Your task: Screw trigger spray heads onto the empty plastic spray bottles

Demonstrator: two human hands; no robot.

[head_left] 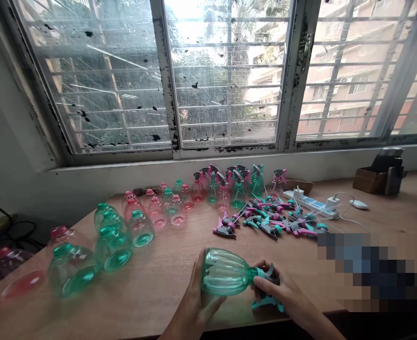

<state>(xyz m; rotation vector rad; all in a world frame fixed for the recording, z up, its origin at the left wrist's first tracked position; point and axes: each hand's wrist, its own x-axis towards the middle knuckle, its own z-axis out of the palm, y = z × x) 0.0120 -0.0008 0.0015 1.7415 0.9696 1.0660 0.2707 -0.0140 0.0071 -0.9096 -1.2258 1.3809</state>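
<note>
My left hand [194, 302] wraps the ribbed body of a clear green plastic bottle [224, 272], which lies on its side above the wooden desk [180, 302]. My right hand [282, 295] grips a teal and dark grey trigger spray head [269, 283] at the bottle's neck. Several loose spray heads [265, 219] in pink or teal lie in a heap beyond my hands. Headless green bottles [112, 248] and pink bottles [155, 212] stand to the left. Bottles with spray heads [237, 191] stand in a row at the back.
A white power strip [309, 203] with plugged-in cords lies at the back right, near a small white device [359, 204]. A cardboard box [369, 180] and a dark object stand further right. A barred window [222, 71] runs behind the desk. A pixelated patch [367, 267] hides the right side.
</note>
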